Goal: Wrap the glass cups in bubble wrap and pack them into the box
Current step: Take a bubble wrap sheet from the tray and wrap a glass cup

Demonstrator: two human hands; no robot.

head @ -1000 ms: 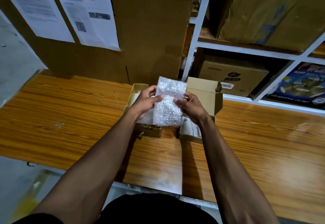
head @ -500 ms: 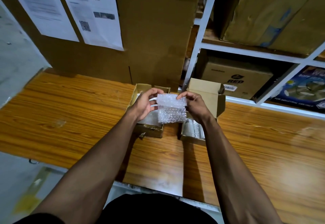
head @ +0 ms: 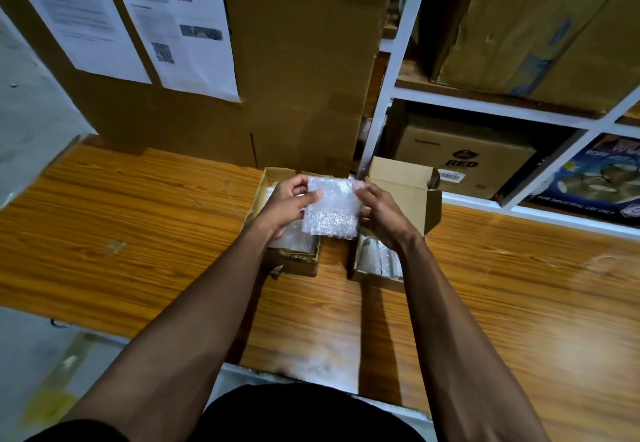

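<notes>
Bubble wrap (head: 330, 211): I've got one small piece up in both hands, held above the gap between the two boxes on the wooden table (head: 138, 233). A sec ago it hung longer and more upright in front of me; now it's shorter and squarer, w/ the top edge level, so it looks like I've folded or opened it out at the top, prob a pouch mouth, can't say for sure.

My left hand (head: 285, 207) is pinching the top left edge, thumb over the front, fingers curled behind. My right hand (head: 379, 214) is half closed on the right edge, fingertips at the top corner.

No glass cup in either hand atm. The right box (head: 394, 181), flap up, has clear, wrapped-looking things inside under my right wrist; could be cups already packed, too blurry to tell. The left box (head: 277, 258) holds more wrap or similar.

My read: wrap's ready, next I need a cup to go in it.
</notes>
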